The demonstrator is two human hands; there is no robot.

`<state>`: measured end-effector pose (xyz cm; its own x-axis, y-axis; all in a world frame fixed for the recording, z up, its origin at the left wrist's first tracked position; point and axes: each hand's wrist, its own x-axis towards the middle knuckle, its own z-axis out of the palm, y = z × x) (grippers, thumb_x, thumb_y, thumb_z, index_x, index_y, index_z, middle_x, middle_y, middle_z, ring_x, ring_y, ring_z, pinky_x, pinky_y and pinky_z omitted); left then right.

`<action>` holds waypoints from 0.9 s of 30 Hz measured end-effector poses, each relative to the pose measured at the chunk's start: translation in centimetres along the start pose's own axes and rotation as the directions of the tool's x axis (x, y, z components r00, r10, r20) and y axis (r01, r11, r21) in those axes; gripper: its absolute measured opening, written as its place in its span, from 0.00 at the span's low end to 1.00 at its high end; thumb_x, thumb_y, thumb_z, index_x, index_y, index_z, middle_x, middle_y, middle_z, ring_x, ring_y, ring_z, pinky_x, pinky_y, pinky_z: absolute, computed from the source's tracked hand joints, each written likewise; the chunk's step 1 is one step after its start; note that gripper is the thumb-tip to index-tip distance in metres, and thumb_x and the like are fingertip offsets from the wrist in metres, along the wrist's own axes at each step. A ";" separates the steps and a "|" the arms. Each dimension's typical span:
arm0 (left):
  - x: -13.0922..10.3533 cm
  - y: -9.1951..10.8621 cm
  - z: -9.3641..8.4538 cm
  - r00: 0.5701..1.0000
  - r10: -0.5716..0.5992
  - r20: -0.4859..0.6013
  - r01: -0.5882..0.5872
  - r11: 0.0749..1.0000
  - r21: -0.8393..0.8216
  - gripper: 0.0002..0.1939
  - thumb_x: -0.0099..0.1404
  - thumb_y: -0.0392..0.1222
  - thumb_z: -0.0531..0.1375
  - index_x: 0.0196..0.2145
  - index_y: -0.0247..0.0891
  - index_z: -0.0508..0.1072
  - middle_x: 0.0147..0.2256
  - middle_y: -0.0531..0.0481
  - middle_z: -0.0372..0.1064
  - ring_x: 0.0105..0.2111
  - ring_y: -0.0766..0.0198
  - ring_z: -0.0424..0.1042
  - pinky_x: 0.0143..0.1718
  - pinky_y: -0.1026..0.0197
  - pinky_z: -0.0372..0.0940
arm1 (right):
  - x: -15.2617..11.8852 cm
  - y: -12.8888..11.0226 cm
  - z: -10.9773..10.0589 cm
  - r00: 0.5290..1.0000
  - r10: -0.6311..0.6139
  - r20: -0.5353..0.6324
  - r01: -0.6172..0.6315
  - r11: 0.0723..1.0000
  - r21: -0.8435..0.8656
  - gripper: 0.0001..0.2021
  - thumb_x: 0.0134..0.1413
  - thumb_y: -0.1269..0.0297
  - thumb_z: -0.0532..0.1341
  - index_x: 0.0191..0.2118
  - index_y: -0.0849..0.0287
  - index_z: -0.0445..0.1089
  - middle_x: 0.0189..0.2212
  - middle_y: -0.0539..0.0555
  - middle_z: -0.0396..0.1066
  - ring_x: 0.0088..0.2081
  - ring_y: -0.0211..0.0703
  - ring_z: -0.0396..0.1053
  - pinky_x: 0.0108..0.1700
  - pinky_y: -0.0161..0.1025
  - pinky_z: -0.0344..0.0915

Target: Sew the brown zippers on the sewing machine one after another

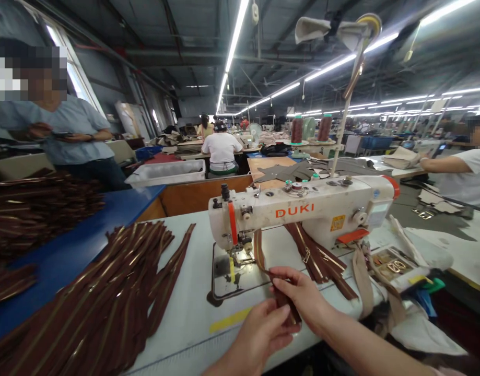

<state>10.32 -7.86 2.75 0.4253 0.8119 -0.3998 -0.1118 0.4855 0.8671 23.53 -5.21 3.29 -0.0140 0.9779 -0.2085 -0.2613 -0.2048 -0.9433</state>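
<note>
A brown zipper strip (260, 253) curves down from beside the sewing machine's needle area to my hands. Around its lower part, near the table's front edge, the fingers of my left hand (261, 330) are closed. Just above and to the right, my right hand (298, 292) pinches the same strip between thumb and fingers. The white sewing machine (294, 211) stands behind my hands, its metal plate (224, 282) to their left. More brown zippers (318, 256) with metal pulls lie under the machine's arm.
A large pile of brown zippers (106, 297) covers the table's left part. Another heap (36, 214) lies on a blue table (118, 209). At the right is a tray (394, 263) of metal parts. A person (63, 125) stands at the left; others sit behind and at the right.
</note>
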 end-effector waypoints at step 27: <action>-3.2 4.1 2.8 0.870 0.479 0.116 -0.206 0.139 0.969 0.10 0.56 0.30 0.53 0.27 0.37 0.73 0.26 0.43 0.70 0.29 0.51 0.70 0.33 0.56 0.61 | -4.5 2.0 -0.1 0.958 -0.222 0.182 0.281 0.854 -0.437 0.10 0.56 0.62 0.52 0.25 0.57 0.61 0.20 0.49 0.63 0.27 0.40 0.62 0.30 0.35 0.60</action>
<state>11.00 -9.41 8.42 0.4209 0.9014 0.1019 0.7669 -0.4135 0.4908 23.13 -10.07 2.33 -0.1310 0.9898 0.0565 0.1949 0.0816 -0.9774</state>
